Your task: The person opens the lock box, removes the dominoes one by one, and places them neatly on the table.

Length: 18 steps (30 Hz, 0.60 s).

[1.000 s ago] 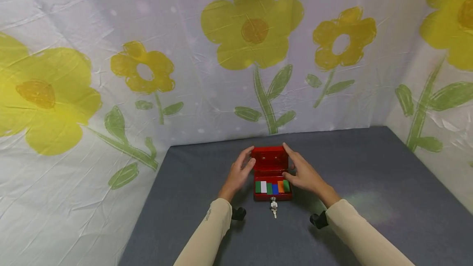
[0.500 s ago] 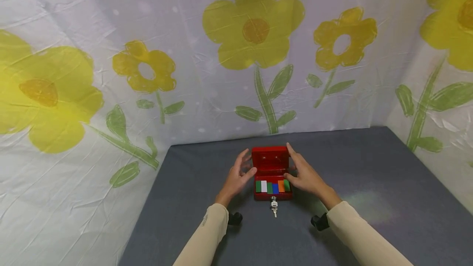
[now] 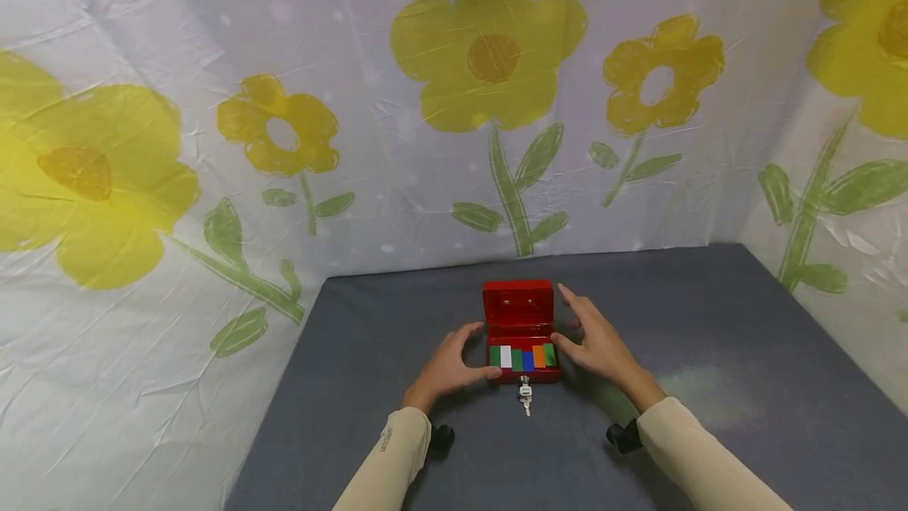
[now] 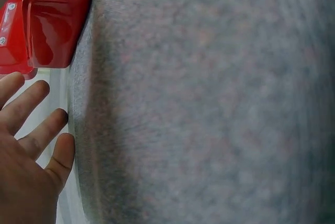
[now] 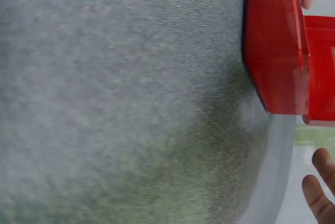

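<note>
A small red metal cash box (image 3: 523,376) stands on the dark grey table with its lid (image 3: 519,303) raised at the back. Inside lies a row of coloured blocks (image 3: 522,359) in green, white, blue and orange. Keys (image 3: 526,396) hang from the lock on its front. My left hand (image 3: 448,365) is at the box's left side, fingers spread, thumb tip right at the front left rim. To the right, my right hand (image 3: 597,340) has its fingers extended, its thumb near the right rim. In the left wrist view, the left fingers (image 4: 31,106) are spread beside the red box.
A dark grey cloth covers the table (image 3: 397,306). White sheets (image 3: 397,219) printed with yellow flowers hang behind it and along both sides. Black wrist straps (image 3: 624,438) show below the hands.
Both hands have come away from the raised lid. The left hand has moved down toward the front left of the box, and the right hand has shifted right and down. The lid stays up.
</note>
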Each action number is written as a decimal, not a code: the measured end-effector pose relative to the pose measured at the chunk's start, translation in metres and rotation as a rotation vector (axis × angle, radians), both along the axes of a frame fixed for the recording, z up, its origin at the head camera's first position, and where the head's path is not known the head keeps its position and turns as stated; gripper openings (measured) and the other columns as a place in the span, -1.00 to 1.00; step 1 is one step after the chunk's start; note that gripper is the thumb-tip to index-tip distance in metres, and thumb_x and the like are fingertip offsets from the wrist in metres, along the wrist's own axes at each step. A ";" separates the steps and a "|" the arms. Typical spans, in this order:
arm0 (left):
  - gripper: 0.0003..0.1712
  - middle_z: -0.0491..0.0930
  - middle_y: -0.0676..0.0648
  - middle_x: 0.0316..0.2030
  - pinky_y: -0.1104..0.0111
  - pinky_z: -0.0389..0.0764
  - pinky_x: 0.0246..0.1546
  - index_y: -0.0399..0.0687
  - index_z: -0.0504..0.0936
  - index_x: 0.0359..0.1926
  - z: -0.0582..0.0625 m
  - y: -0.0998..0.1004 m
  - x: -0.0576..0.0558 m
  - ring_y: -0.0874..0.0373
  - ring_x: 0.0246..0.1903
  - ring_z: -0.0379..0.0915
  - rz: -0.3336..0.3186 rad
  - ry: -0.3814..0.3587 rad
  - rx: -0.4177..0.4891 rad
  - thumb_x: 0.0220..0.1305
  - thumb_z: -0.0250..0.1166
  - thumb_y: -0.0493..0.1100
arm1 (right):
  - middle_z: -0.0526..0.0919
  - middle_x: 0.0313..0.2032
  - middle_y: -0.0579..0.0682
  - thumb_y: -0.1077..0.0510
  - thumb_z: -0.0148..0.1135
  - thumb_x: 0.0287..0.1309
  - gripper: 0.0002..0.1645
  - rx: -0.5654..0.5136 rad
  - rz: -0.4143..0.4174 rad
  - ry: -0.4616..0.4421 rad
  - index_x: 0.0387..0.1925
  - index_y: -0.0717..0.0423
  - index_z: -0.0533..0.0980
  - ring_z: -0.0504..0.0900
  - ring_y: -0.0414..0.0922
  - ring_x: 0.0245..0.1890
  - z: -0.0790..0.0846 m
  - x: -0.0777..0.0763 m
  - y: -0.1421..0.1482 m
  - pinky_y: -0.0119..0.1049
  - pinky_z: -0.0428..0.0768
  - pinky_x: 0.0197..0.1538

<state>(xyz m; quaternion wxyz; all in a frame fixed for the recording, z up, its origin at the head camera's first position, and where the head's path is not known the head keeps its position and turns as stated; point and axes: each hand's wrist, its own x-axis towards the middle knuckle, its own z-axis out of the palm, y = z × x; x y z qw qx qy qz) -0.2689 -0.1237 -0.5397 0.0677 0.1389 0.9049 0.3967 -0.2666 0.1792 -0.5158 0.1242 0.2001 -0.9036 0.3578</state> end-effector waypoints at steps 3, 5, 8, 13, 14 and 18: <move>0.13 0.34 -0.06 0.46 -0.19 0.35 0.36 0.26 0.29 0.51 -0.001 0.000 0.000 -0.08 0.44 0.23 -0.011 -0.008 -0.032 -0.07 0.52 0.40 | 0.52 0.23 0.22 0.08 0.45 0.19 -0.03 -0.007 -0.021 0.017 0.53 0.11 0.20 0.58 0.09 -0.14 -0.002 0.002 -0.002 -0.11 0.57 -0.17; 0.15 0.33 -0.06 0.46 -0.23 0.36 0.34 0.30 0.27 0.52 -0.003 0.000 -0.002 -0.09 0.44 0.21 -0.023 -0.007 -0.048 -0.09 0.52 0.41 | 0.56 0.20 0.18 0.04 0.45 0.19 -0.10 0.005 -0.044 0.014 0.48 0.11 0.28 0.57 0.04 -0.15 -0.002 0.003 -0.003 -0.13 0.56 -0.16; 0.19 0.32 -0.05 0.47 -0.24 0.34 0.33 0.35 0.23 0.54 -0.004 0.001 -0.003 -0.09 0.43 0.19 -0.038 -0.004 -0.068 -0.11 0.54 0.40 | 0.61 0.13 0.13 0.01 0.46 0.18 -0.24 0.017 -0.069 0.001 0.34 0.14 0.41 0.56 -0.03 -0.17 -0.003 0.004 -0.006 -0.15 0.57 -0.17; 0.22 0.30 -0.04 0.48 -0.23 0.30 0.36 0.43 0.17 0.56 -0.004 0.003 -0.004 -0.07 0.43 0.16 -0.057 -0.015 -0.091 -0.11 0.54 0.41 | 0.66 0.03 0.11 0.00 0.49 0.15 -0.38 0.026 -0.057 -0.005 0.17 0.18 0.52 0.57 -0.06 -0.20 -0.003 0.005 -0.009 -0.12 0.59 -0.17; 0.22 0.29 -0.04 0.48 -0.23 0.31 0.35 0.44 0.17 0.56 -0.004 0.004 -0.004 -0.08 0.42 0.16 -0.056 -0.021 -0.094 -0.11 0.53 0.41 | 0.66 0.02 0.11 0.01 0.50 0.15 -0.39 0.031 -0.050 -0.004 0.16 0.18 0.53 0.57 -0.06 -0.20 -0.003 0.006 -0.011 -0.12 0.60 -0.17; 0.17 0.28 -0.08 0.47 -0.24 0.37 0.29 0.46 0.17 0.56 -0.005 0.005 -0.005 -0.12 0.39 0.18 -0.044 -0.034 -0.091 -0.06 0.49 0.44 | 0.67 0.00 0.09 0.02 0.50 0.15 -0.39 0.061 -0.005 0.012 0.17 0.16 0.54 0.59 -0.08 -0.19 -0.002 0.004 -0.015 -0.13 0.62 -0.15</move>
